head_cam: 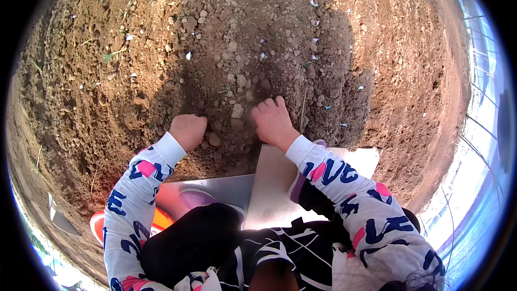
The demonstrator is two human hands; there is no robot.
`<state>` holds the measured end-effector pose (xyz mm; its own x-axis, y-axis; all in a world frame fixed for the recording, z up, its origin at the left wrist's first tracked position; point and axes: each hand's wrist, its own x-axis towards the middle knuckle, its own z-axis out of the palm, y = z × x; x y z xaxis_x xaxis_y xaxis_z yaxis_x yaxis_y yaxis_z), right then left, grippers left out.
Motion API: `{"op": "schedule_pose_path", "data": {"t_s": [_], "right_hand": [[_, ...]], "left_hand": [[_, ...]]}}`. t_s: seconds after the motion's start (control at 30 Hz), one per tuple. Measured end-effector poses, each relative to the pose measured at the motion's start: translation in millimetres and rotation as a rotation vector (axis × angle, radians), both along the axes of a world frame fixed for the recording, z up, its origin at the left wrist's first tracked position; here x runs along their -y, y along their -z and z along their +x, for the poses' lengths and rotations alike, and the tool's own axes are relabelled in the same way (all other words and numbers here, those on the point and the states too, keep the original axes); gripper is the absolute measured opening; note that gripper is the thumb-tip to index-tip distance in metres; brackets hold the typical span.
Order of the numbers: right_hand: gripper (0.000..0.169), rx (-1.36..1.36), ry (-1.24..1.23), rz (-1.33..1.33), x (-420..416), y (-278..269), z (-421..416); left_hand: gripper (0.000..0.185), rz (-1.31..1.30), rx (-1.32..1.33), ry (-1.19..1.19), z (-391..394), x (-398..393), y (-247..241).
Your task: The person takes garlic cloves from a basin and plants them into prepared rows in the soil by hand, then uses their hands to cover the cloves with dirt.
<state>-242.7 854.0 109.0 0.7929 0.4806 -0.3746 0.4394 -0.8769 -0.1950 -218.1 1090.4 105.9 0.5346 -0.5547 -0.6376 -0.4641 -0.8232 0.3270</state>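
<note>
Loose brown soil [226,32] with stones and clods fills the ground before me. My left hand [188,131] is curled low over it, its fingertips hidden, so whether it holds anything does not show. To its right, my right hand [276,122] has bent fingers touching or just above the soil; its thumb side is blurred and no held thing shows. A pale clod [237,110] lies between the hands. Farther out, small whitish pieces that look like garlic cloves, one a white clove [188,55], are scattered in loose lines.
Pale flat boards [270,194] lie under my feet, with a purple shoe [198,199] on the left one. A red-orange container [161,220] stands partly hidden by my left arm. Bits of green weed [111,55] dot the soil. Plastic sheeting on a frame [480,129] curves along the right.
</note>
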Motion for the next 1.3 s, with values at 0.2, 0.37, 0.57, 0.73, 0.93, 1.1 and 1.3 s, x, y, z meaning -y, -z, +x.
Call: {"op": "schedule_pose_path", "data": {"t_s": [0.2, 0.37, 0.57, 0.73, 0.93, 1.1, 1.3], "right_hand": [[0.017, -0.228, -0.016, 0.14, 9, -24, -39], [0.029, 0.185, 0.396, 0.385, 70, -22, 18], [0.035, -0.06, 0.938, 0.312, 134, 33, 29], [0.039, -0.467, 0.745, 0.198, 122, 16, -39], [0.021, -0.005, 0.829, 0.295, 176, -20, 27], [0.035, 0.212, 0.909, 0.348, 282, 36, 84], [0.035, -0.111, 0.863, 0.196, 261, 40, 24]], "left_hand": [[0.019, -0.013, -0.045, 0.139, -6, 14, -12], [0.013, -0.012, 0.039, 0.136, -16, 8, -17], [0.015, -0.034, 0.086, 0.16, -21, 4, -7], [0.014, 0.066, -0.019, 0.276, -8, 13, -20], [0.017, 0.047, 0.031, 0.196, -19, 2, -13], [0.024, 0.061, 0.022, 0.199, -19, 10, -15], [0.028, 0.074, 0.049, 0.203, -21, 2, -15]]}}
